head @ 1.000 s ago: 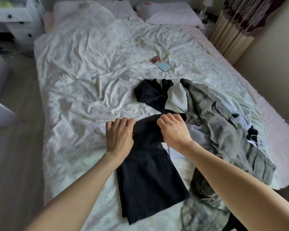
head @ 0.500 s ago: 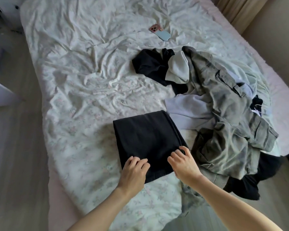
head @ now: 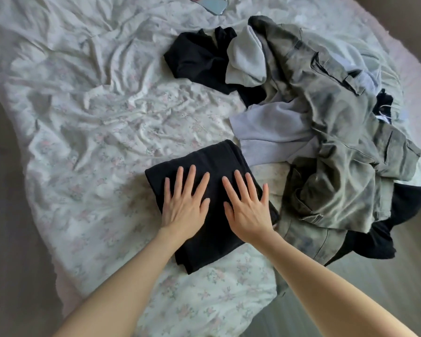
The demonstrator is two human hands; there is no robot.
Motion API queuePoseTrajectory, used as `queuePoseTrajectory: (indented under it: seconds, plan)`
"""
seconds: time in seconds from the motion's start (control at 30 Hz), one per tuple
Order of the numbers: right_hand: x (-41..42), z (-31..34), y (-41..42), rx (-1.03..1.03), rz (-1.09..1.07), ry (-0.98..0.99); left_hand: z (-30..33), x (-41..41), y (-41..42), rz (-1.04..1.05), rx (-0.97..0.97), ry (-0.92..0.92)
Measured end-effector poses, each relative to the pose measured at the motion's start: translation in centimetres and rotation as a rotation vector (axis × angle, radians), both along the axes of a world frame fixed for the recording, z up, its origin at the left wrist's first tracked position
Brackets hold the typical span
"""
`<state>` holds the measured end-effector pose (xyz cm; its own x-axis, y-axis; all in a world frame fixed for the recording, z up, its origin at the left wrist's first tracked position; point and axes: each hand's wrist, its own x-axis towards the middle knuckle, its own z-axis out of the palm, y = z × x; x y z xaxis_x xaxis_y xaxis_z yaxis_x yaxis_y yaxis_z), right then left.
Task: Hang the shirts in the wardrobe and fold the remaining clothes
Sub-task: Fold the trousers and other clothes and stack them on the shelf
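A folded black garment lies flat on the bed near its front edge. My left hand presses on it with straight spread fingers, palm down. Beside it, my right hand presses the same way on the garment's right half. To the right lies a heap of unfolded clothes: grey-green cargo trousers, a pale lilac top, a light grey piece and a crumpled black garment. More black cloth hangs off the bed's right edge under the trousers.
The bed is covered by a wrinkled white floral duvet. A phone lies on it at the top of the view. Floor shows beyond the bed's left edge and at the lower right.
The black garment has been folded over once more into a smaller rectangle. Both hands moved from its near edge onto its top and now lie flat. The view has tilted down and closer.
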<state>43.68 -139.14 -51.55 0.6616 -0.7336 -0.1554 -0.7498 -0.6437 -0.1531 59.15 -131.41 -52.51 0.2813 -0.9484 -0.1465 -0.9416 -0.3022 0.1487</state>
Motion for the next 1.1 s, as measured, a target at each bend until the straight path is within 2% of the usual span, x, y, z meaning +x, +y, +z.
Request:
queuePoseTrajectory:
  seconds: [0.17,0.33,0.43,0.5,0.6,0.67,0.73,0.83,0.9,1.0,1.1]
  plan:
    - [-2.1,-4.6,1.4,0.092,-0.17,0.162,-4.6,2.5,0.9,-0.02,0.104,-0.084]
    - [-2.3,-4.8,2.3,0.185,-0.347,0.096,-3.9,2.5,0.4,0.0,0.159,-0.023]
    - [-2.0,-3.1,4.1,0.224,-0.573,-0.099,-2.0,3.2,-0.4,-0.017,0.218,0.045]
    - [-1.2,-2.0,5.4,0.25,-0.81,-0.313,-0.8,4.2,-2.3,-0.023,0.223,0.09]
    - [-0.1,-0.7,6.7,0.542,-1.283,-0.636,0.1,5.5,-6.5,-0.041,0.284,0.206]
    - [0.9,-0.4,6.9,0.781,-1.471,-0.783,0.2,6.4,-9.2,-0.041,0.34,0.341]
    - [1.5,-0.4,6.8,0.869,-1.543,-0.805,0.1,7.2,-11.0,-0.017,0.406,0.518]
    - [1.9,-0.9,6.7,0.856,-1.584,-0.735,-0.2,8.0,-12.3,0.025,0.5,0.721]
    - [2.0,-1.2,6.8,0.848,-1.605,-0.779,-0.4,8.3,-12.7,0.037,0.516,0.747]
    - [1.9,-1.4,7.3,0.876,-1.594,-0.957,-0.9,8.4,-12.8,0.052,0.522,0.743]
    - [2.3,-0.9,7.2,0.873,-1.584,-1.104,-0.8,8.3,-12.7,0.095,0.534,0.851]
